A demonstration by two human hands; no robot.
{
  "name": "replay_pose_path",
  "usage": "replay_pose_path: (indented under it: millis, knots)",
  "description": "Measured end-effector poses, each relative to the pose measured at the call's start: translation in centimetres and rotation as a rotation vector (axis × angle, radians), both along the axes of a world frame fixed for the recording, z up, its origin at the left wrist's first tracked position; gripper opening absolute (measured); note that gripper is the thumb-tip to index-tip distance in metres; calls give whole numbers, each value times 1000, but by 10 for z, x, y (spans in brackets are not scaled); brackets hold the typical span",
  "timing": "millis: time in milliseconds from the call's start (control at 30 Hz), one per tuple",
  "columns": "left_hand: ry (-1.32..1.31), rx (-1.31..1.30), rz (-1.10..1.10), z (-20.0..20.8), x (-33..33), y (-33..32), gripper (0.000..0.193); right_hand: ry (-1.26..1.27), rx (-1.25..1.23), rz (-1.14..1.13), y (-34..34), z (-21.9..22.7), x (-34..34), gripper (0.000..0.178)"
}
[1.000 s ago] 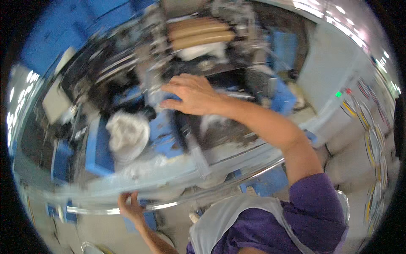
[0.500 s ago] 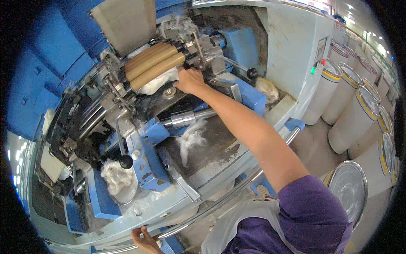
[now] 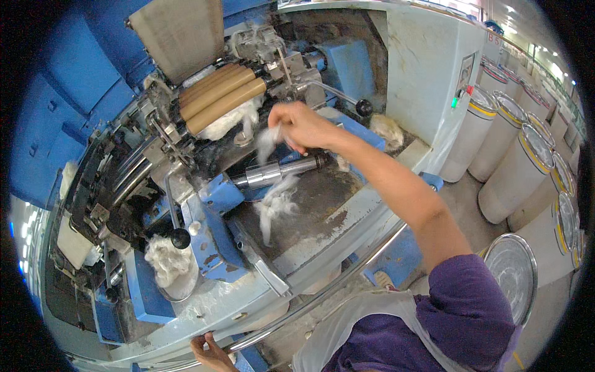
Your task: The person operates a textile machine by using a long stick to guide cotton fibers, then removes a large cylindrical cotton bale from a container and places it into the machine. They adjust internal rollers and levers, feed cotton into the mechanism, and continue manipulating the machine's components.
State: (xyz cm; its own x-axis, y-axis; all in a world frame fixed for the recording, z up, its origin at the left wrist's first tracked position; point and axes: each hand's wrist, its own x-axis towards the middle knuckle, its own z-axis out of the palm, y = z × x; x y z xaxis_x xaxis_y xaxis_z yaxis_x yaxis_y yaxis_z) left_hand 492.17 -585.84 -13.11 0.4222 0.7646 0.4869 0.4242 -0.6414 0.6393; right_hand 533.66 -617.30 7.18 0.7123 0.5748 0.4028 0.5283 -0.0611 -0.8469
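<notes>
My right hand [image 3: 302, 126] is raised over the machine, its fingers pinched on a wispy tuft of white fibre [image 3: 266, 144] that hangs below them, slightly blurred. Behind it, loose white fibre [image 3: 230, 121] bulges out beneath the tan rollers [image 3: 227, 94]. A round metal funnel [image 3: 242, 138] sits just in front of that fibre. Down at the lower edge, my left hand [image 3: 212, 354] is curled over the metal rail [image 3: 263, 335], close to the machine's front lip; its fingers are partly hidden.
More fibre [image 3: 276, 204] lies below a shiny shaft [image 3: 263, 175]; another clump [image 3: 168, 261] fills a tray at left. Black-knobbed levers [image 3: 364, 107] jut out on both sides. A beige flap [image 3: 180, 37] stands raised behind the rollers. Tall cans [image 3: 509, 192] crowd the right.
My right hand has drawn back from beside the rollers, toward me and a little right, bringing a tuft of white fibre with it. My left hand has stayed on the rail.
</notes>
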Motion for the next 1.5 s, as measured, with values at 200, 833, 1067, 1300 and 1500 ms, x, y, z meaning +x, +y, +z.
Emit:
replay_pose_path:
  millis: [200,833,1067,1300,1500]
  knots:
    - [-130,-19,-76,-1,5,1,19,311,626,-482,75,-16,64,19]
    - [-32,-4,2,-9,-3,11,23,698,1062,-153,122,-10,65,12]
    - [57,-150,-3,6,0,2,21,742,1108,-74,119,0,53,21]
    - [380,-37,-67,20,-2,3,40,737,1033,-54,120,1,57,25]
    - [416,45,-39,7,-3,11,53,746,1055,-95,124,-1,59,23]
